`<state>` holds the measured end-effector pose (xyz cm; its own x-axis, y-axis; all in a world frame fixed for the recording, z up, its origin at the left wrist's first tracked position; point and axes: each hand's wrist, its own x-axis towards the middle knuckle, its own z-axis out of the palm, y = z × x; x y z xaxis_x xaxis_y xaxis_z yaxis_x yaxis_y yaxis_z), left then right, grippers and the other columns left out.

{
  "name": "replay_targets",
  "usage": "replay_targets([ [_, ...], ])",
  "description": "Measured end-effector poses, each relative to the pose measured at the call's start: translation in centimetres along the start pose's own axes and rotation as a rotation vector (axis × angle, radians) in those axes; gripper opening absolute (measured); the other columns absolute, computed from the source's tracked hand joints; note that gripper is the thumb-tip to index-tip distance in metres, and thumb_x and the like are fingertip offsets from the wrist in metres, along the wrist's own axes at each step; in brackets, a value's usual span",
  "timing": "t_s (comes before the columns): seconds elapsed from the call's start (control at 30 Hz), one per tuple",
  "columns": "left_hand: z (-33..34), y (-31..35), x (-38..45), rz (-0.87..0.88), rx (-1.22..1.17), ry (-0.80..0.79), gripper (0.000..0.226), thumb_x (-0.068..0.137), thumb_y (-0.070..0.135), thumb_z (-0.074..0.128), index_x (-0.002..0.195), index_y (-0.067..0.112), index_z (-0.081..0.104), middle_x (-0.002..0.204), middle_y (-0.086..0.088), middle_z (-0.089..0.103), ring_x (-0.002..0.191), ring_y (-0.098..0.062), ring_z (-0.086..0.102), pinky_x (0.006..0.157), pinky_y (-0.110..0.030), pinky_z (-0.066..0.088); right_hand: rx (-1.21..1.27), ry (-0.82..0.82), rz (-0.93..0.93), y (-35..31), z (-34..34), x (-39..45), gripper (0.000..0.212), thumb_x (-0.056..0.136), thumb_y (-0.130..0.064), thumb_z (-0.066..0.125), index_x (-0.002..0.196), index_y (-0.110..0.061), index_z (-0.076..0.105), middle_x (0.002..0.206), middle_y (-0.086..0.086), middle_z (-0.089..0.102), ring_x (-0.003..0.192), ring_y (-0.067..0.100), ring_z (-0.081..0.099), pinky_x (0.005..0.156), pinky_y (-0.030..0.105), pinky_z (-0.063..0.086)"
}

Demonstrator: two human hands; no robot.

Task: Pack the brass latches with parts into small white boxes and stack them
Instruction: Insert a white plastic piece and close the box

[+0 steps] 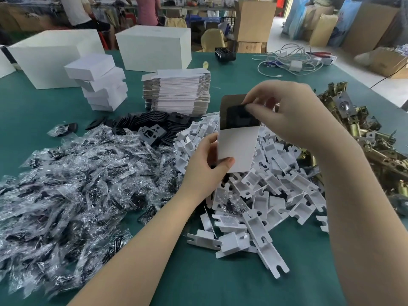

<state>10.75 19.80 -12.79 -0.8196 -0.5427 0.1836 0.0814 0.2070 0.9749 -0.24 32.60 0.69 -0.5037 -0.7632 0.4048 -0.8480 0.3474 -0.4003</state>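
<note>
My left hand [206,167] grips a small white box [239,149] by its lower end, its open end tilted up. My right hand [293,115] pinches a black plate [239,118] at the box's mouth, partly inside it. A heap of brass latches [362,133] lies at the right. Under my hands spreads a pile of white cardboard inserts [271,184]. Small clear bags of screws [72,180] cover the left of the table. More black plates [152,127] lie behind them. A stack of closed small white boxes [99,85] stands at the back left.
A stack of flat unfolded box blanks [178,91] sits behind the black plates. Two large white cartons [154,47] stand at the back of the green table [198,272]. White cables [289,60] lie at the back right. People work in the background.
</note>
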Motion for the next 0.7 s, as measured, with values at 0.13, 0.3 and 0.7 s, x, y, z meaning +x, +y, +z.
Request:
replay_targets([
  [0.13,0.0,-0.1,0.1,0.010,-0.001,-0.003,0.054,0.090,0.004,0.069,0.136,0.022,0.048,0.121,0.006,0.066,0.111,-0.007,0.064,0.098,-0.033,0.053,0.472,0.149,0.201,-0.1,-0.5,-0.1,0.010,0.098,-0.020,0.056,0.094,-0.028,0.058,0.078,-0.003,0.074,0.060,0.008,0.063,0.052,0.021,0.049],
  [0.3,0.0,-0.1,0.0,0.015,0.017,0.000,0.055,0.091,0.007,0.069,0.137,0.024,0.047,0.122,0.009,0.065,0.110,-0.001,0.063,0.095,-0.025,0.053,1.138,0.183,0.580,-0.1,-0.5,0.2,0.004,0.099,-0.022,0.058,0.097,-0.021,0.061,0.092,0.008,0.065,0.071,0.023,0.074,0.052,0.024,0.055],
  [0.7,0.0,-0.1,0.0,0.024,0.019,0.010,0.053,0.090,0.006,0.069,0.130,0.032,0.045,0.118,0.016,0.064,0.105,0.007,0.062,0.086,-0.012,0.051,1.697,0.199,0.712,0.4,1.1,1.2,0.029,0.101,-0.040,0.050,0.098,-0.018,0.069,0.091,0.012,0.073,0.055,0.012,0.060,0.046,0.019,0.047],
])
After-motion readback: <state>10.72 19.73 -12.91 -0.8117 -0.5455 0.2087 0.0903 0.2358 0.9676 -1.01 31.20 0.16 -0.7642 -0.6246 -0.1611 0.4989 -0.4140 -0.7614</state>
